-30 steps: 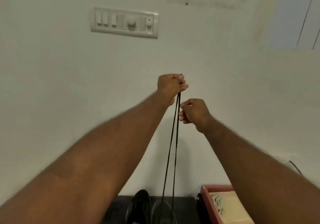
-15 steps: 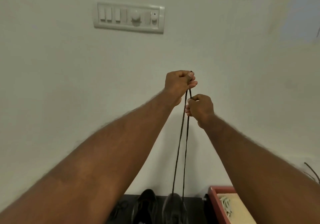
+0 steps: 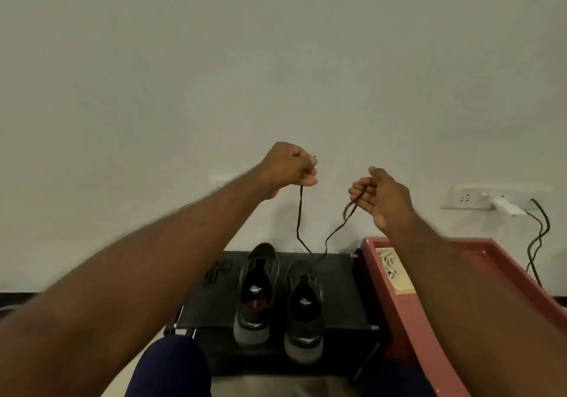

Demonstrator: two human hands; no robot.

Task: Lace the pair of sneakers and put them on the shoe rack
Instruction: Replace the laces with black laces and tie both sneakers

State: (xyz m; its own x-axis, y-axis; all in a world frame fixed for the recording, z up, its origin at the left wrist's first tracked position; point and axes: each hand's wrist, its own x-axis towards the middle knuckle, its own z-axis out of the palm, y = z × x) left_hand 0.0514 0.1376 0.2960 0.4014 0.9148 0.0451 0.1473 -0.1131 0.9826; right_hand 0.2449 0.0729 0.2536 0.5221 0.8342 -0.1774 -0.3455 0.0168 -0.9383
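Note:
Two dark grey sneakers stand side by side, heels toward me, on a black shoe rack point(image 3: 337, 310). The left sneaker point(image 3: 257, 292) has no lace that I can see. A black lace point(image 3: 299, 215) rises from the front of the right sneaker point(image 3: 303, 304) in two strands. My left hand point(image 3: 288, 168) is raised and pinches one strand's end. My right hand point(image 3: 379, 195) is half open, palm toward me, with the other strand caught in its curled fingers. A second black lace point(image 3: 217, 270) lies bunched on the rack, left of the shoes.
A red tray point(image 3: 429, 329) with white cords and a beige pad sits right of the rack, partly under my right arm. A wall socket point(image 3: 469, 200) with a white plug and black cables is at the far right. My knees in dark trousers point(image 3: 171, 369) are below.
The camera has tilted down, so the switch panel is gone and the rack shows fully. My hands have dropped and spread apart, each with one strand; the lace has gone slack.

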